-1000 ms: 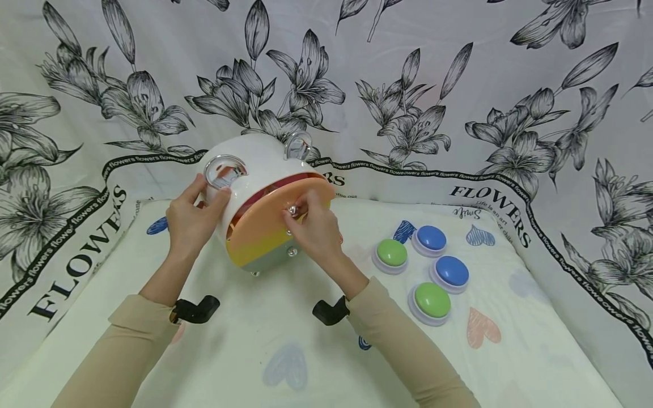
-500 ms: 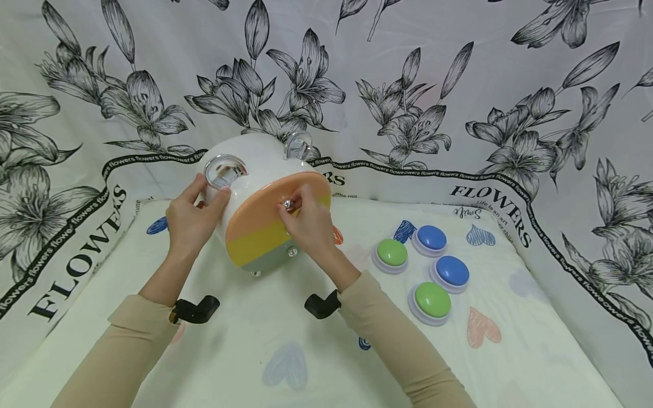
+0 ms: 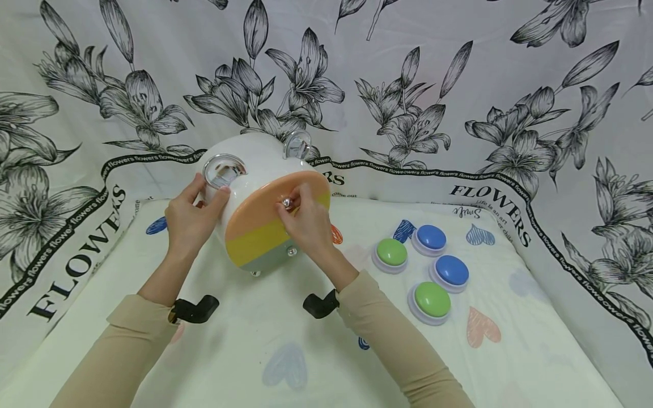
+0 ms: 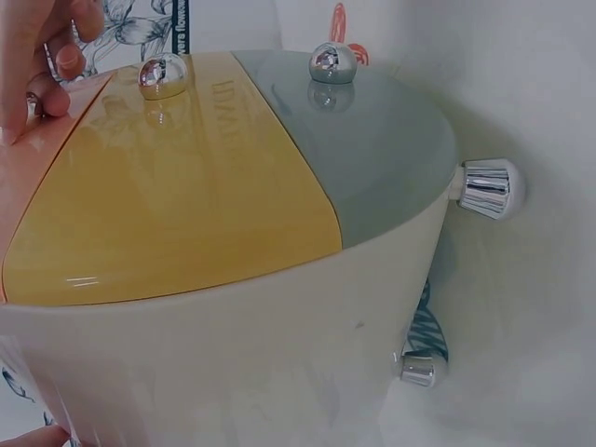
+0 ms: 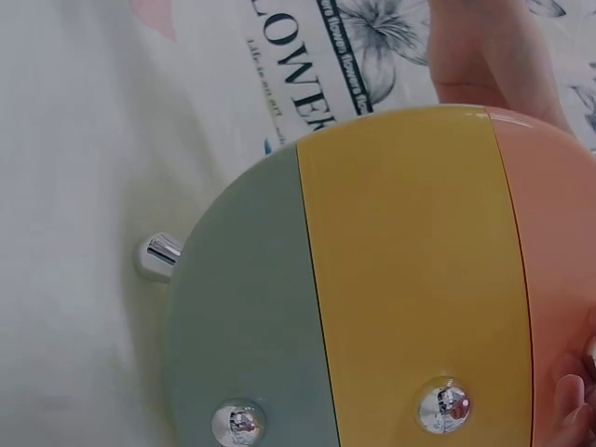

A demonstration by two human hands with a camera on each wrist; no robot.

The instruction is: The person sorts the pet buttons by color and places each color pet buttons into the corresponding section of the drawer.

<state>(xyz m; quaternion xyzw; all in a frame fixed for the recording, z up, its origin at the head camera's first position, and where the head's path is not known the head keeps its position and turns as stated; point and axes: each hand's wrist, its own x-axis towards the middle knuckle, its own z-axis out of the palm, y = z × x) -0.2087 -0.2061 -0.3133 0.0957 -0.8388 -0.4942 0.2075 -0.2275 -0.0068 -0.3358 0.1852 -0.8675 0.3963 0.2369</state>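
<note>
A white rounded storage box (image 3: 250,156) sits tilted at the back left of the table, its flat front split into orange, yellow and grey-green panels. My left hand (image 3: 194,221) holds the box's left side, beside a silver ring-shaped fitting (image 3: 223,171). With thumb and fingers, my right hand (image 3: 312,224) pinches the silver knob (image 3: 287,203) on the orange panel (image 3: 252,207). That panel lies flush with the yellow panel (image 4: 177,205). The right wrist view shows the grey-green panel (image 5: 251,307) and its round knob (image 5: 237,424). Silver feet (image 4: 489,189) stick out below.
Right of the box lie two green push buttons (image 3: 391,253) (image 3: 432,300) and two blue ones (image 3: 431,238) (image 3: 452,271) on white bases. A heart-patterned cloth (image 3: 326,368) covers the table. Behind hangs a flower-printed curtain (image 3: 388,34).
The orange panel stood ajar with a reddish inside showing; my right hand pushed it shut against the box. Since half a second ago almost nothing moves. The left hand stays in place.
</note>
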